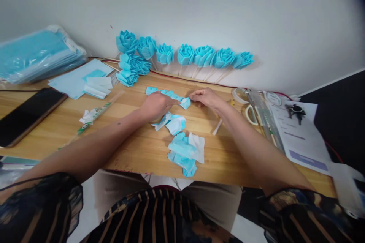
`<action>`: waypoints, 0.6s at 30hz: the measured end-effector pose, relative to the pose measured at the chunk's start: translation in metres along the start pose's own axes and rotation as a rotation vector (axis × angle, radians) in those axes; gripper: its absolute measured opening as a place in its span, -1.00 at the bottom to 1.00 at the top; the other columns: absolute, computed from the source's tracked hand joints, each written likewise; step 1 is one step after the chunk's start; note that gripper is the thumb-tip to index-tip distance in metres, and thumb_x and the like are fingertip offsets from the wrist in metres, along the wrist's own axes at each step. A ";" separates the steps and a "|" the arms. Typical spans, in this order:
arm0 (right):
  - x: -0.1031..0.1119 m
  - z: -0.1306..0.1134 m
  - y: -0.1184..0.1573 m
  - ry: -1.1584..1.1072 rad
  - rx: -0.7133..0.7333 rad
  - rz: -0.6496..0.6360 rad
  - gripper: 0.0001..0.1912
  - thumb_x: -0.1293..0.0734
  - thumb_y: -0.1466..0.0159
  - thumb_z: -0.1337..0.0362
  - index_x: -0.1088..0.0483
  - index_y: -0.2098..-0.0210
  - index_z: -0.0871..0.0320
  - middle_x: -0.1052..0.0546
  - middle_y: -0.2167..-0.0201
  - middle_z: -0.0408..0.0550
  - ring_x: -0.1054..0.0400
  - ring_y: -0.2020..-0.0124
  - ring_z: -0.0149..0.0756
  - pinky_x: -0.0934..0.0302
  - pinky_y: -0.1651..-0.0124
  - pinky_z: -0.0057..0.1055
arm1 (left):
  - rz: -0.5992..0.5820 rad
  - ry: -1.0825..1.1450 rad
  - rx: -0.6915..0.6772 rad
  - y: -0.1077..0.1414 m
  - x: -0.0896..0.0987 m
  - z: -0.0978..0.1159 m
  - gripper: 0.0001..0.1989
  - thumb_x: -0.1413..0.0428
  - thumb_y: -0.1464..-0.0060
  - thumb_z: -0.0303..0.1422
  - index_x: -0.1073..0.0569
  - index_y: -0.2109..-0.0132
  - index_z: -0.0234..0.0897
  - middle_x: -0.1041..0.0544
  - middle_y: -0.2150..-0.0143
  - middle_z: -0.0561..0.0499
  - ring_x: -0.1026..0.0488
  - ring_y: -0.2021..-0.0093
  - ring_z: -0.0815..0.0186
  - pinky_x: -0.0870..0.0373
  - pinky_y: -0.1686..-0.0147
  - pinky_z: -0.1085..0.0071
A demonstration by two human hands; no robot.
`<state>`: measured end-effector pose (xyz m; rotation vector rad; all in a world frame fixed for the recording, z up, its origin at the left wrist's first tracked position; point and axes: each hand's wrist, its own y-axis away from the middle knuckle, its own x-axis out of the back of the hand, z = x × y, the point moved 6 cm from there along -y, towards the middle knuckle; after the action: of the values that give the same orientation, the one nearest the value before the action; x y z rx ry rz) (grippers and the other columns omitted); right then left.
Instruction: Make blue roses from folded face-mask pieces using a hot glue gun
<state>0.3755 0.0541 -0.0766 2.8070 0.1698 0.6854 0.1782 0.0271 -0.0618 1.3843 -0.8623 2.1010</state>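
Note:
On the wooden table a row of blue folded petals (170,93) lies partly beneath my left hand (156,106). Its index finger stretches right and rests at the edge of the end petal (185,103), which has a whitish patch; its other fingers are mostly hidden. From the right, my right hand (205,98) pinches with thumb and index finger at that end petal's right edge. Just below my left hand sit crumpled blue and white pieces (175,123). A looser pile of blue and white scraps (184,150) is nearer the table's front edge.
Several blue flowers on sticks (203,56) lean against the wall. At left are a bag of blue sheets (40,53), cut sheets (76,79) and a phone (30,115). At right: tape rolls (251,114), a paper (299,136), keys (295,111), a glue gun (349,186). A glue stick (217,127) lies by my right forearm.

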 end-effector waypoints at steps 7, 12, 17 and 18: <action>0.000 -0.001 0.001 0.023 0.032 0.010 -0.88 -0.46 -0.06 0.25 -0.54 0.48 0.20 -0.47 0.59 -0.16 -0.21 0.62 -0.54 -0.09 0.60 -0.56 | -0.054 0.009 0.075 -0.003 -0.005 -0.001 -0.62 0.00 -0.24 -0.42 -0.57 -0.10 -0.05 -0.65 0.03 -0.08 -0.59 0.15 0.17 -0.37 0.19 0.34; -0.001 -0.002 0.000 0.043 0.051 0.011 -0.86 -0.44 -0.06 0.23 -0.53 0.50 0.20 -0.46 0.60 -0.17 -0.18 0.62 -0.53 -0.08 0.59 -0.54 | -0.020 0.025 0.070 -0.004 -0.007 -0.002 -0.63 -0.01 -0.23 -0.38 -0.60 -0.07 -0.05 -0.68 0.11 -0.05 -0.58 0.20 0.21 -0.37 0.22 0.39; -0.002 -0.002 0.000 0.064 0.071 0.022 -0.83 -0.46 -0.05 0.19 -0.52 0.51 0.19 -0.47 0.58 -0.16 -0.18 0.60 -0.52 -0.10 0.59 -0.54 | -0.024 0.016 0.080 -0.005 -0.009 -0.003 -0.64 0.00 -0.23 -0.38 -0.61 -0.05 -0.06 -0.68 0.15 -0.04 -0.57 0.21 0.22 -0.36 0.23 0.39; -0.002 -0.003 0.000 0.072 0.074 0.027 -0.83 -0.46 -0.05 0.20 -0.52 0.51 0.18 -0.48 0.56 -0.15 -0.19 0.59 -0.52 -0.11 0.59 -0.54 | -0.030 0.012 0.086 -0.005 -0.009 -0.003 -0.64 0.00 -0.23 -0.38 -0.61 -0.05 -0.06 -0.68 0.15 -0.04 -0.57 0.22 0.21 -0.36 0.23 0.38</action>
<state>0.3721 0.0540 -0.0748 2.8611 0.1747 0.8027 0.1831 0.0326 -0.0702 1.4179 -0.7493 2.1443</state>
